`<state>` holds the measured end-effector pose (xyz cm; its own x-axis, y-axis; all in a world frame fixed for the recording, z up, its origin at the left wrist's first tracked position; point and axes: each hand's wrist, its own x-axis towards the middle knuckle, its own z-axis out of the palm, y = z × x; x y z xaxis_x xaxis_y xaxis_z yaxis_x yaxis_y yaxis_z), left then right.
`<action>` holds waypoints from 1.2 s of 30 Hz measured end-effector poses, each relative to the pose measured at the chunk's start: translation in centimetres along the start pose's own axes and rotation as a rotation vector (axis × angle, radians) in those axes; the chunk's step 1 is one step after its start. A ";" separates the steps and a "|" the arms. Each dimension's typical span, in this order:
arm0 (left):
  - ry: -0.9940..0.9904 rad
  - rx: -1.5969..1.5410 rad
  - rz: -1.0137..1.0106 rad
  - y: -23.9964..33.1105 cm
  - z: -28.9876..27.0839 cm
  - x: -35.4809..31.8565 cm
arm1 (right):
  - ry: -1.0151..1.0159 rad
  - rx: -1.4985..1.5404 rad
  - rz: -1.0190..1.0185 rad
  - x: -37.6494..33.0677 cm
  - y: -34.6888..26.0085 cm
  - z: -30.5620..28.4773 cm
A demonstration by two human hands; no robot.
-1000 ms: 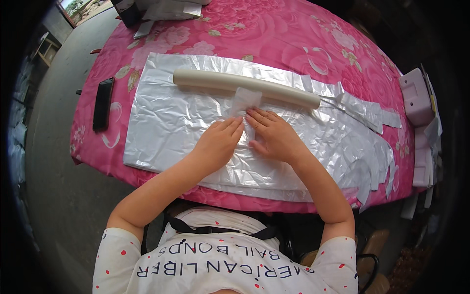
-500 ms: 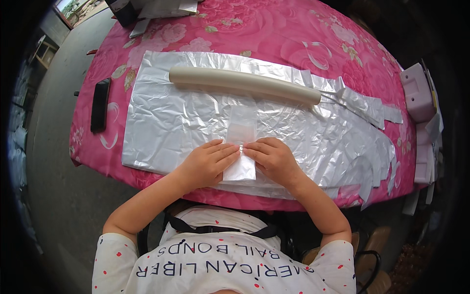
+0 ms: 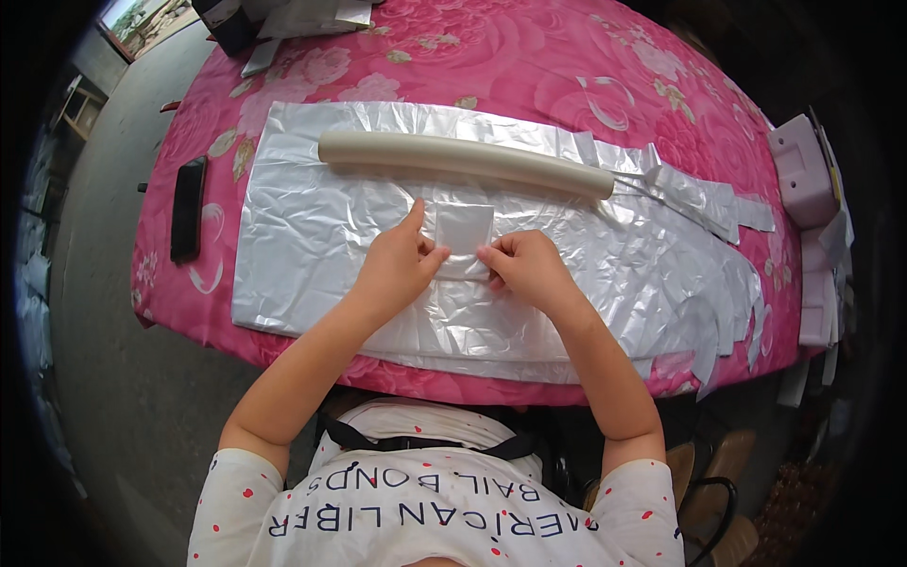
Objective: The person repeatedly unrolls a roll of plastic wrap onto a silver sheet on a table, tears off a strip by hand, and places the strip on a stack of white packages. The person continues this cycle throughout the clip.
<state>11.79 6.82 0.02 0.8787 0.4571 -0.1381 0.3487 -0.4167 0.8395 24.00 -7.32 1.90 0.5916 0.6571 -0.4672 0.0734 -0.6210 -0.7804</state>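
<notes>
Between the two hands, near the middle of the silver sheet, sits a small white square piece (image 3: 464, 230). Each grip is closed on its lower part: the left hand (image 3: 395, 267) pinches the lower left corner with thumb and fingers while its forefinger points up along the left edge, and the right hand (image 3: 527, 268) pinches the lower right corner with its fingers curled under. The piece extends away from both grips, toward the far side of the table, with its top edge free and its long axis roughly along the person's line of sight. Both hands are about equally near it. Beyond its top edge, close but apart, a long pale tube (image 3: 465, 161) lies crosswise on the crinkled silver plastic sheet (image 3: 312, 246), which covers the pink flowered table (image 3: 529, 66).
</notes>
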 end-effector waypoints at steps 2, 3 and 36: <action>-0.007 -0.023 -0.031 -0.2 0.0 0.3 | -0.020 0.006 0.056 0.3 -0.2 -0.1; 0.018 0.033 0.009 0.1 -0.1 0.0 | -0.021 0.004 0.066 0.5 0.0 -0.1; -0.297 -0.457 -0.013 -2.5 -2.5 -10.5 | 0.135 -0.766 -0.814 2.9 -0.7 2.0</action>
<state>0.87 5.01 0.73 0.9526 0.1904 -0.2373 0.2412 0.0023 0.9705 24.11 -4.16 0.24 0.2208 0.9638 0.1497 0.9237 -0.1574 -0.3494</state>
